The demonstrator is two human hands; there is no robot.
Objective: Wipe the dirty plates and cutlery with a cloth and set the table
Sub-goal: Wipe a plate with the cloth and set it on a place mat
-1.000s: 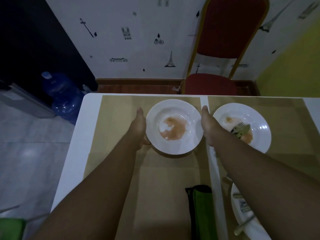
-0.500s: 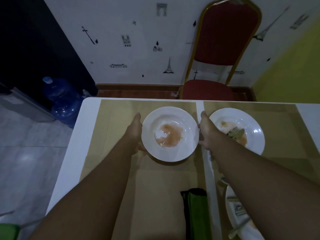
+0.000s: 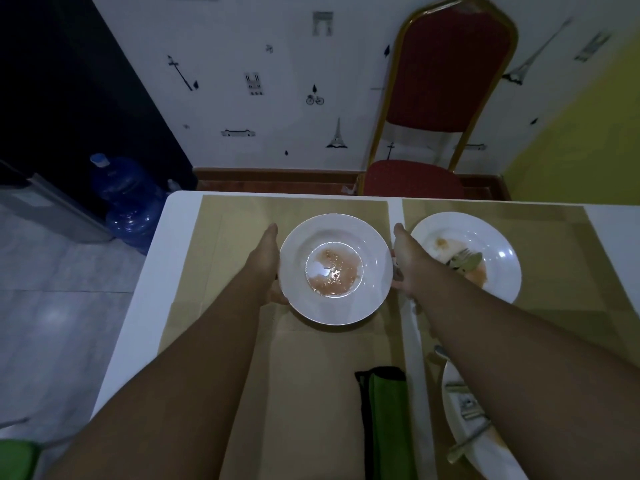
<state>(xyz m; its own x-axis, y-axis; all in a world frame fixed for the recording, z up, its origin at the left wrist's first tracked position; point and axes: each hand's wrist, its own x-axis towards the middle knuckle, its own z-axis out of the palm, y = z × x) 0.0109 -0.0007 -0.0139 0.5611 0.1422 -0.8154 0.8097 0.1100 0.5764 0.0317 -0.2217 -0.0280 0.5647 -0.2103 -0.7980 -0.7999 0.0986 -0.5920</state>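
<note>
- White round ceramic soup plate, orange sauce in its well: near the tabletop's far edge, over the beige placemat; rigid, breakable, probably slick, so best kept level.
- Left hand and right hand clasp opposite rims, fingers curled beneath.
- Folded green cloth: towards the near edge.

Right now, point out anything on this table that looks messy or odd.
Nothing looks broken or spilled onto the table, but the centre plate, held by the left hand and right hand, has orange sauce pooled in its well. The right plate carries smears, a fork and scraps. The green cloth lies untouched.
</note>
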